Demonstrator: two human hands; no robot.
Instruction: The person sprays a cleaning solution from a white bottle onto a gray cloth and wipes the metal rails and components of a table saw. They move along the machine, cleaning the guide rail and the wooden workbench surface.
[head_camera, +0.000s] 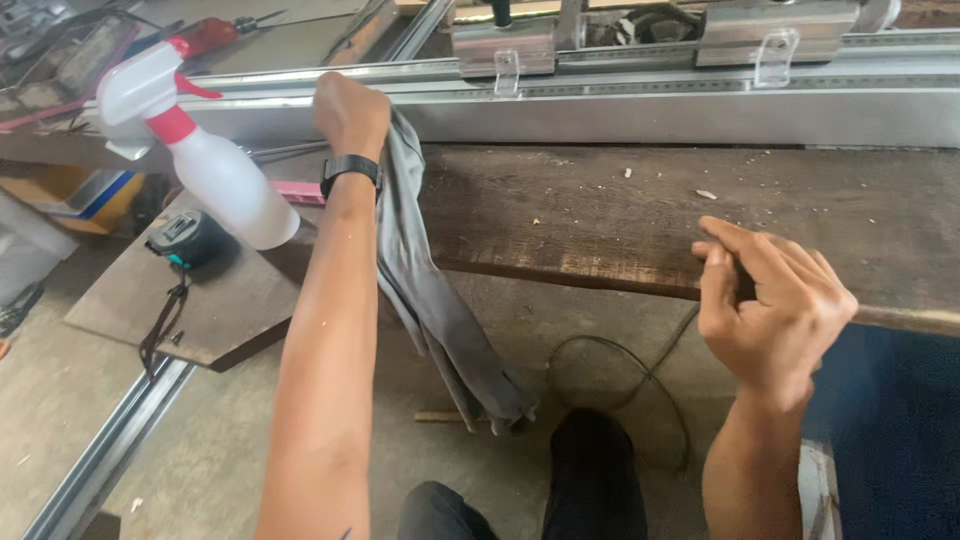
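Workshop concrete and a dark, worn wooden desk fill the view, with a long aluminium profile laid along the desk's far edge. Wiping of that profile looks to be under way: the stretch under the cloth is being covered, while most of its length to the right appears not yet reached, and crumbs of debris are scattered on the wood. The left hand is closed as a grip on a grey cloth, which is pressed against the profile's face; the rest of the cloth hangs down past the desk edge. The right hand is half curled at the desk's near edge; whether anything is pinched cannot be told. A spray bottle lies to the left, a tape measure just below it.
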